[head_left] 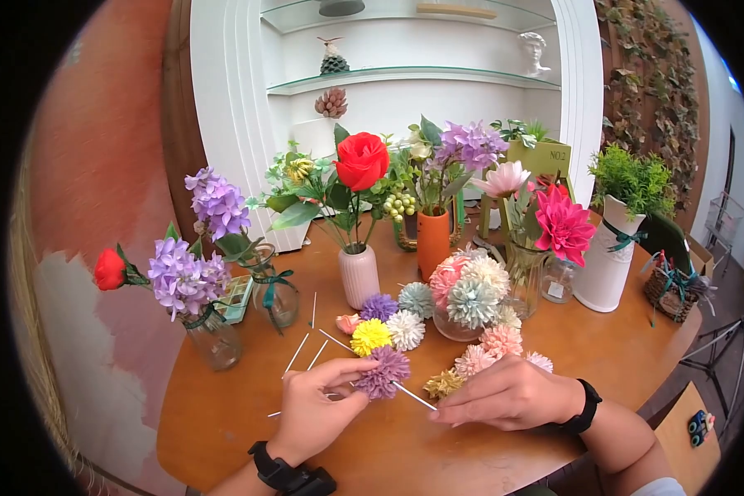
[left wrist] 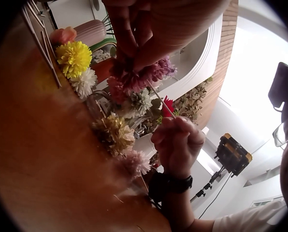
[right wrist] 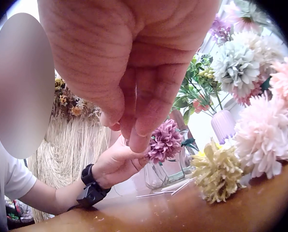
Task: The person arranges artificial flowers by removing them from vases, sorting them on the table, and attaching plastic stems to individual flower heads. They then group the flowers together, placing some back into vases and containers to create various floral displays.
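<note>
Spare sticks lie at left on the table, unused. Left hand pinches the mauve flower between its fingers, above the table, just by the yellow flower. One white stick meets the mauve flower; can't tell how deep, so this join looks underway, maybe unfinished. Gold flower shows no stick, nor does yellow. Right hand has its fingers pinching the stick's far end.
</note>
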`<act>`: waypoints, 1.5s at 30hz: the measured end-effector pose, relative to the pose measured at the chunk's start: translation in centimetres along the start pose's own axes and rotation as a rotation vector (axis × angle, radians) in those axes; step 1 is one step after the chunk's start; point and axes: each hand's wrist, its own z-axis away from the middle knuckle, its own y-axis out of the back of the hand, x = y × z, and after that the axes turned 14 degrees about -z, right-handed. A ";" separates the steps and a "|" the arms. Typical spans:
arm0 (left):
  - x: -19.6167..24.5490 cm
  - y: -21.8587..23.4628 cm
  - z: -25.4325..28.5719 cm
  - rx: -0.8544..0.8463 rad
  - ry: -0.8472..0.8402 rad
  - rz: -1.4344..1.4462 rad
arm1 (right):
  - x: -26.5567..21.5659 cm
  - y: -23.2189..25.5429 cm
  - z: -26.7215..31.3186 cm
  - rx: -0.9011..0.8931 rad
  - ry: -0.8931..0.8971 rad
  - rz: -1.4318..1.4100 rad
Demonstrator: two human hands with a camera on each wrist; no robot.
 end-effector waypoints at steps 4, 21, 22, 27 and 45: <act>0.1 0.0 0.0 0.008 -0.002 -0.018 | 0.1 -0.1 0.1 -0.005 -0.012 0.000; 0.1 -0.5 0.0 0.021 -0.027 0.159 | 0.3 -0.7 0.2 0.007 -0.047 -0.006; 0.1 -0.4 0.1 0.014 -0.013 0.157 | 0.3 -0.7 0.2 0.007 -0.047 -0.006; -0.3 -0.1 0.2 0.009 0.005 0.151 | 0.3 -0.6 0.1 0.042 -0.018 0.000; -0.2 -0.8 0.2 0.035 -0.008 0.132 | -0.5 0.1 -0.2 0.143 -0.161 0.046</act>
